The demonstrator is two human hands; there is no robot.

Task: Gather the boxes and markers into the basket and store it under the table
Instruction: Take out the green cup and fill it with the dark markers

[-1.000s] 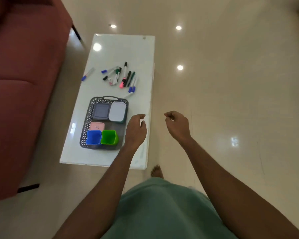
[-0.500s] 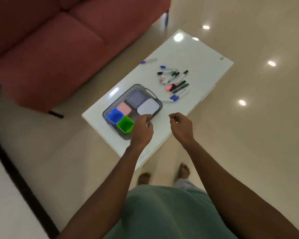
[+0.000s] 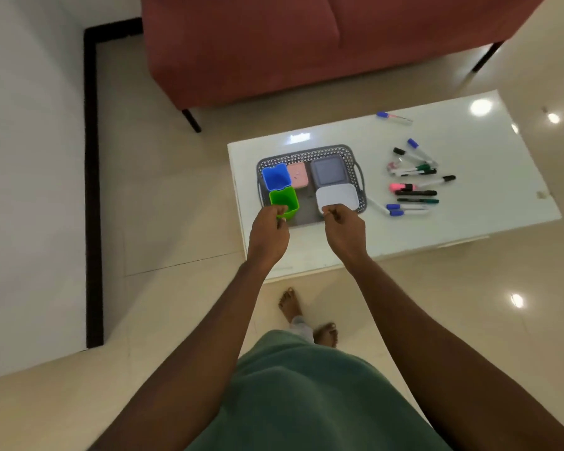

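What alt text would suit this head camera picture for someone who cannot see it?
A person's left hand and right hand reach over a grey basket of small boxes on a white table. Loose markers lie to the basket's right; a red sofa stands behind.

red sofa [image 3: 306, 43] behind table | glossy beige floor tiles [image 3: 176, 206] | black floor border [image 3: 91, 190]

Dim warm light; ceiling-lamp glare on table [image 3: 469, 131] & floor [image 3: 515, 301] (edges bowed), slight blur.
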